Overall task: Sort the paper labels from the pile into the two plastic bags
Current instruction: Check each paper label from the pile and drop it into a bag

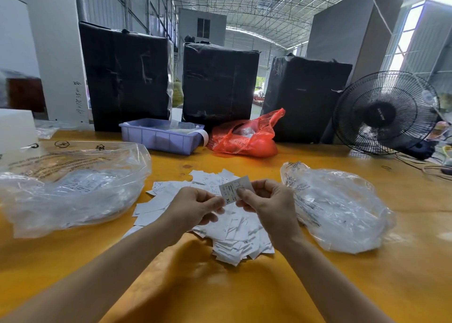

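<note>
A pile of white paper labels lies on the yellow table in front of me. Both hands hover above it and pinch one label marked XL: my left hand at its lower left edge, my right hand at its right side. A large clear plastic bag with labels inside lies to the left of the pile. A second clear plastic bag lies to the right.
A purple plastic tray and a red plastic bag sit behind the pile. Three black-wrapped boxes stand along the table's far edge. A black fan is at the far right, with cables beside it.
</note>
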The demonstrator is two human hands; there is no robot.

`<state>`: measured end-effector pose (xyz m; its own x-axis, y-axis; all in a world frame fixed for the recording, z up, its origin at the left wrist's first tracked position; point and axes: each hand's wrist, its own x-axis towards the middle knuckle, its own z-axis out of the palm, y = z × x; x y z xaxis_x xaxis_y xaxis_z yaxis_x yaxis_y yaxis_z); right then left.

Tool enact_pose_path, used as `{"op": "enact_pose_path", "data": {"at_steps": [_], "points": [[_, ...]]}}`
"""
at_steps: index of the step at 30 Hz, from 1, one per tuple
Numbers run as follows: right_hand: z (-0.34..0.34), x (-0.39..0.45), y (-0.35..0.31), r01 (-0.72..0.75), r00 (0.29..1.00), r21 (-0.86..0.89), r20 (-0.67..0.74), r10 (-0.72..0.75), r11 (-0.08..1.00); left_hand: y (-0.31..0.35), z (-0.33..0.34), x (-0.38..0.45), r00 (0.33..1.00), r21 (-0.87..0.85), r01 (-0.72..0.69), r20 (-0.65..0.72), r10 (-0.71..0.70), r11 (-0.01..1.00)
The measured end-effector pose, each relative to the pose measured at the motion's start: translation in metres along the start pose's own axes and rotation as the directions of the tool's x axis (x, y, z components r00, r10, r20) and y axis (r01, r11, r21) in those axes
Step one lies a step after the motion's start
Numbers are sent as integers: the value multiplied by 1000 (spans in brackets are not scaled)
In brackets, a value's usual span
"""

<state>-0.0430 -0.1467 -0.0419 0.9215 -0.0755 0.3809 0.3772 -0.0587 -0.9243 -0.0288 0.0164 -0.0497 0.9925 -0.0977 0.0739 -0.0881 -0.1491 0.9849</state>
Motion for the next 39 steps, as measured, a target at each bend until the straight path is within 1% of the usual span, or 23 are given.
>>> {"op": "enact_pose_path", "data": {"at_steps": [6, 14, 17, 21, 27, 33, 39], "points": [[-1, 1, 0, 0, 998, 21, -56, 1, 1000, 2, 0, -2, 1000, -40, 10, 30, -9, 999], [-1, 1, 1, 4, 999, -17, -40, -4, 1000, 3, -1, -2, 999, -60, 30, 25, -28, 998], [-2, 1, 1, -2, 1000, -28, -12, 2, 1000, 3, -1, -2, 999, -71, 34, 32, -32, 997], [-2, 0, 1, -35, 997, -58, 68, 39, 998, 2, -4, -1, 999, -62, 37, 16, -36, 997], [-6, 2, 0, -66, 993, -125, 91, 78, 990, 3, -6, 0, 999, -85, 51, -7, -52, 995], [-7, 2, 0, -100, 989, -92, 101, 109, 991, 3, -5, -1, 999, -104, 41, -10, -42, 994], [-8, 3, 1, -173, 963, -127, 186, 195, 977, 2, -5, 0, 997, -133, 6, -78, -17, 991]]}}
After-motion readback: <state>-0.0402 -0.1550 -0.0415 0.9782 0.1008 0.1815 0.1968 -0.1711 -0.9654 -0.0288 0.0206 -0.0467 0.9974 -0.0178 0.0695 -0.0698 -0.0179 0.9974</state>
